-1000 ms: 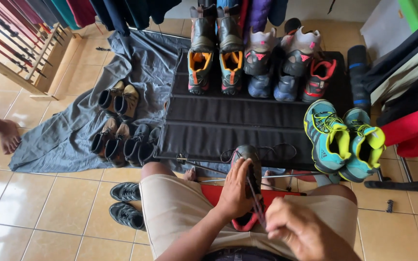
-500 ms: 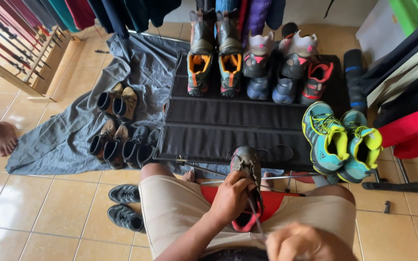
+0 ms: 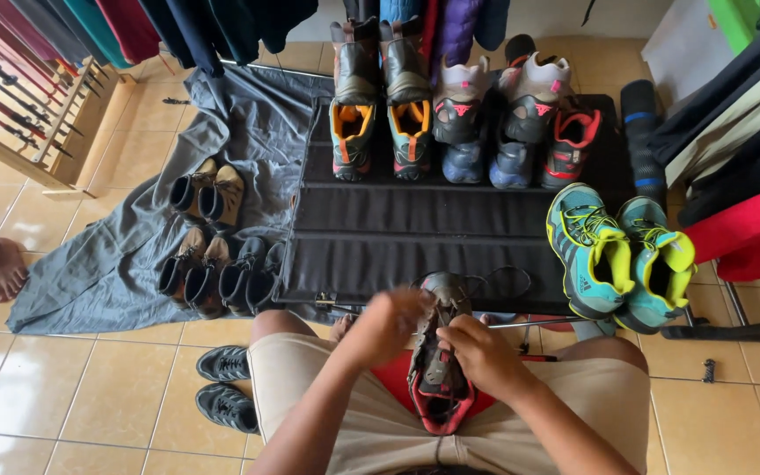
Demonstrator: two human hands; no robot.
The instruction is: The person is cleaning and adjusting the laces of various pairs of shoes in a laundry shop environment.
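Note:
A grey hiking shoe [image 3: 440,369] with a red lining rests between my knees, toe pointing away from me. My left hand [image 3: 386,324] is raised at the shoe's left side near its toe, fingers pinched on the dark lace. My right hand [image 3: 478,350] presses on the shoe's right side at the lacing, fingers curled on it. A loop of dark lace [image 3: 503,274] lies past the toe on the black folding rack [image 3: 415,229].
Several boots and shoes stand on the rack's far edge, with a teal and yellow pair [image 3: 622,255] at right. Brown and black boots [image 3: 213,264] sit on a grey cloth at left. Black shoes [image 3: 226,383] lie by my left knee. Another person's foot [image 3: 2,266] shows far left.
My right hand came up from near my lap to the shoe's lacing. My left hand moved off the shoe's top toward its toe. The shoe's opening now shows.

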